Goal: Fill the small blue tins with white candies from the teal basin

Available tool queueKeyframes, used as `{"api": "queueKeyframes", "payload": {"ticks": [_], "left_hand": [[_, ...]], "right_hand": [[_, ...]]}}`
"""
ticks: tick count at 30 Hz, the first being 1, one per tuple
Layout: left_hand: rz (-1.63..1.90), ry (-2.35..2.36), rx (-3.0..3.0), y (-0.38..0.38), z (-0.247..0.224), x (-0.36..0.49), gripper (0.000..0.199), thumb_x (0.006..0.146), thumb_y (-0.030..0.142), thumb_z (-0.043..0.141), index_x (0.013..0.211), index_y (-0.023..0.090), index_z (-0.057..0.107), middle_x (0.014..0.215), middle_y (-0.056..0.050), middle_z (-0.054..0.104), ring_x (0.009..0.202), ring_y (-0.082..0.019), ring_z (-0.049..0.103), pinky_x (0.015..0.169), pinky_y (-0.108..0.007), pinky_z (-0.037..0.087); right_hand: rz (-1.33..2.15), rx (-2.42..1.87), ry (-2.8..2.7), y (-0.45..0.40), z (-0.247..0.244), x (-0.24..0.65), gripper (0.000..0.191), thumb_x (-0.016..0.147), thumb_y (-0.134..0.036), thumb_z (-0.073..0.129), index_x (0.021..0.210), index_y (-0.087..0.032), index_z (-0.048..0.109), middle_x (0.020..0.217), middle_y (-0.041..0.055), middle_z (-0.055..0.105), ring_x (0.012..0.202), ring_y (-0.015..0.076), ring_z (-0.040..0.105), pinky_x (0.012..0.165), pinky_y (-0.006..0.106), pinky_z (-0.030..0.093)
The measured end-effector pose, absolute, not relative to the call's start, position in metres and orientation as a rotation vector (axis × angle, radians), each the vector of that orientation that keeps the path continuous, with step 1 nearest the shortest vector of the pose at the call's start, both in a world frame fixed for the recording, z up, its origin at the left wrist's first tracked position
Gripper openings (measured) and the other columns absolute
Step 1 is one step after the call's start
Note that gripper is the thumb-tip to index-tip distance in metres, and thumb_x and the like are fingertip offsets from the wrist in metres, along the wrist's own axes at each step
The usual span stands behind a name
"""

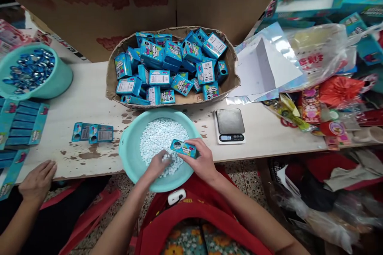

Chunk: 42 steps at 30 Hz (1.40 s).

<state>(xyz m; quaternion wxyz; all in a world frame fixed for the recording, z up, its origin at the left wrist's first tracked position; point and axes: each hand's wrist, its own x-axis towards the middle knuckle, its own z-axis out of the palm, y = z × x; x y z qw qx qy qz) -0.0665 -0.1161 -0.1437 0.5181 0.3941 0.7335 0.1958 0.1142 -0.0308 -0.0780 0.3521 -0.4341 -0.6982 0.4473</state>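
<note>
My right hand [203,160] grips a small blue candy box [183,148] over the right side of a turquoise basin [127,159]. The box lies tilted, with a round opening at its left end. Many small pale candies [161,133] fill the middle of the basin. My left hand [158,164] is down among them, its fingers curled together around some candies, just left of the box. The fingertips are partly hidden by the pile.
Behind the basin stands a cut cardboard box [112,83] full of blue candy boxes. A digital scale [229,126] sits right, two blue boxes [101,133] left. A turquoise bucket [61,77] holds shiny blue pieces. Other people's hands [37,179] appear at left and upper right.
</note>
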Motion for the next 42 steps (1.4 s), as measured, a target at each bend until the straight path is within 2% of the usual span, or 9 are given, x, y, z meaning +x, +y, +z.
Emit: {"api": "queueKeyframes", "payload": {"ticks": [4,9,21,25,28,31,33,39,42], "left_hand": [[1.087,1.483,0.409,-0.097,-0.105,-0.074,0.018,0.076,0.034,0.058,0.073,0.018,0.048,0.055,0.005,0.043,0.041,-0.007,0.035,0.042,-0.02,0.025],[1.589,1.265,0.328,-0.068,-0.063,-0.059,0.014,0.073,0.029,0.057,0.072,0.017,0.051,0.068,0.0,0.054,0.054,-0.011,0.052,0.049,-0.023,0.04],[1.811,1.446,0.172,-0.04,-0.054,-0.048,0.04,0.08,0.042,0.062,0.059,0.017,0.04,0.053,0.005,0.037,0.039,-0.004,0.033,0.036,-0.019,0.022],[1.502,1.719,0.5,-0.056,-0.065,-0.071,0.042,0.083,0.051,0.054,0.059,0.018,0.045,0.057,0.002,0.044,0.046,-0.009,0.041,0.042,-0.021,0.032],[0.924,2.059,1.113,-0.065,-0.072,-0.1,0.028,0.076,0.049,0.062,0.073,0.021,0.063,0.084,-0.006,0.063,0.082,-0.021,0.058,0.071,-0.032,0.047],[0.714,2.343,1.497,-0.043,-0.061,-0.132,0.029,0.082,0.044,0.056,0.098,0.023,0.065,0.105,-0.009,0.063,0.102,-0.026,0.055,0.092,-0.039,0.041],[0.66,2.578,1.582,-0.008,-0.049,-0.151,0.034,0.086,0.042,0.049,0.109,0.019,0.06,0.107,-0.012,0.061,0.105,-0.027,0.054,0.093,-0.04,0.04],[-0.034,2.803,1.415,0.107,-0.043,-0.183,0.065,0.073,0.034,0.064,0.129,0.009,0.043,0.12,-0.025,0.053,0.11,-0.042,0.049,0.085,-0.055,0.041],[0.211,2.853,1.26,0.109,-0.037,-0.185,0.053,0.076,0.027,0.061,0.121,0.005,0.047,0.114,-0.024,0.057,0.107,-0.041,0.052,0.086,-0.058,0.039]], "right_hand": [[1.105,-1.127,-1.943,-0.031,-0.085,0.107,0.031,0.076,-0.03,0.072,0.104,-0.021,0.06,0.097,0.0071,0.063,0.092,0.0228,0.059,0.081,0.038,0.049],[1.093,-1.098,-2.106,-0.035,-0.091,0.094,0.03,0.077,-0.032,0.07,0.104,-0.022,0.06,0.095,0.0078,0.064,0.091,0.0252,0.059,0.078,0.04,0.049],[1.173,-1.087,-2.087,-0.029,-0.089,0.081,0.034,0.072,-0.027,0.075,0.101,-0.021,0.061,0.095,0.0069,0.064,0.092,0.025,0.059,0.08,0.04,0.05],[1.31,-1.082,-1.868,-0.021,-0.07,0.1,0.032,0.072,-0.033,0.075,0.1,-0.023,0.063,0.096,0.0054,0.064,0.091,0.0223,0.062,0.08,0.037,0.052],[1.288,-1.177,-1.728,-0.012,-0.051,0.138,0.034,0.072,-0.037,0.074,0.101,-0.024,0.063,0.101,0.0055,0.064,0.093,0.0225,0.062,0.081,0.036,0.052],[1.093,-1.405,-1.543,0.006,-0.051,0.185,0.037,0.07,-0.04,0.074,0.102,-0.023,0.064,0.098,0.0047,0.065,0.087,0.0218,0.062,0.078,0.036,0.052],[0.893,-1.571,-1.421,0.023,-0.066,0.211,0.043,0.068,-0.043,0.075,0.103,-0.022,0.064,0.092,0.004,0.065,0.082,0.0213,0.062,0.076,0.036,0.05],[0.587,-1.698,-1.339,0.072,-0.128,0.254,0.048,0.066,-0.049,0.073,0.098,-0.015,0.065,0.088,0.0049,0.062,0.077,0.0197,0.058,0.074,0.037,0.049],[0.529,-1.665,-1.403,0.078,-0.132,0.263,0.053,0.071,-0.048,0.07,0.11,-0.014,0.06,0.103,0.0108,0.061,0.092,0.024,0.058,0.082,0.042,0.048]]}}
